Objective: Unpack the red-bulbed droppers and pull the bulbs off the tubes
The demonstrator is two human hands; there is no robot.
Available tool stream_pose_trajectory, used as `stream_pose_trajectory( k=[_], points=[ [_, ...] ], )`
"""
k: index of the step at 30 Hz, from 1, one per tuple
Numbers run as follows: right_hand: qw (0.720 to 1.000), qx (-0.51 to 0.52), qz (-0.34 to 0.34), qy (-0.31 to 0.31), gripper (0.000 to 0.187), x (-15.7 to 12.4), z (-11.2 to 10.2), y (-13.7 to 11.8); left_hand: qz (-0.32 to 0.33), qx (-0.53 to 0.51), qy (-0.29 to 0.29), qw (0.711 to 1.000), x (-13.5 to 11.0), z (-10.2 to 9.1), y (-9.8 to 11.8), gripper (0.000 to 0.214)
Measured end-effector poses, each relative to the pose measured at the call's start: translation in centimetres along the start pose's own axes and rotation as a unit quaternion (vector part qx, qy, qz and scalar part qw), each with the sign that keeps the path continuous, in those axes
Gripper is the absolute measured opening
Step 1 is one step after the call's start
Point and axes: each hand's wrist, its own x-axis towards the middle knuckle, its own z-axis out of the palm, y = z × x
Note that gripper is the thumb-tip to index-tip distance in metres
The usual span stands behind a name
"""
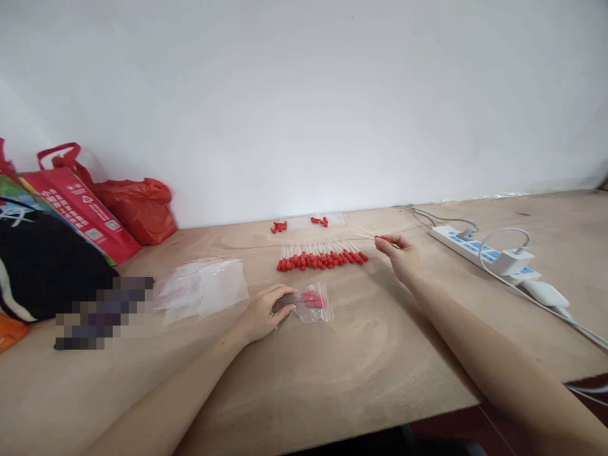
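My left hand rests on the wooden table, its fingers closed on the edge of a small clear plastic bag with red pieces inside. My right hand reaches farther out and pinches a thin white stick with a red tip at the right end of a row of red-tipped sticks laid side by side. Behind the row lie two small clusters of loose red tips on clear bags.
A pile of clear plastic bags lies left of my left hand. Red shopping bags and a dark bag stand at the far left. A white power strip with a plugged charger and cables lies at right.
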Motion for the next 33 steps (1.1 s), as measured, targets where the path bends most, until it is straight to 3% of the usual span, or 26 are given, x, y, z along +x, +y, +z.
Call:
stream_pose_trajectory(
  k=[2, 7, 11, 18, 22, 30, 33],
  points=[
    [0.996, -0.078, -0.045, 0.018, 0.028, 0.0, 0.5, 0.8, 0.004, -0.001, 0.001, 1.000, 0.0, 0.0, 0.0, 0.022],
    [0.968, -0.210, -0.134, -0.019, 0.026, -0.2, 2.1, 2.4, 0.006, -0.006, 0.001, 1.000, 0.0, 0.0, -0.1, 0.022],
    [0.953, -0.254, -0.148, -0.075, 0.030, -0.1, 2.1, 2.9, -0.007, -0.006, -0.009, 1.000, 0.0, 0.0, 0.1, 0.022],
    [0.925, -0.321, -0.165, -0.118, 0.045, -0.1, 1.9, 3.0, -0.009, -0.006, -0.014, 1.000, 0.0, 0.0, 0.1, 0.022],
    [0.912, -0.360, -0.173, -0.097, 0.051, 0.0, 1.8, 3.1, -0.015, -0.010, -0.018, 1.000, 0.0, 0.0, 0.0, 0.023],
    [0.927, -0.318, -0.186, -0.063, 0.033, -0.7, 2.0, 1.9, -0.027, -0.013, -0.025, 0.999, 0.0, -0.1, 0.1, 0.024],
    [0.928, -0.270, -0.206, -0.152, 0.023, -2.7, 2.6, 0.3, -0.026, -0.012, -0.025, 0.999, -0.1, -0.1, 0.0, 0.024]
  ],
)
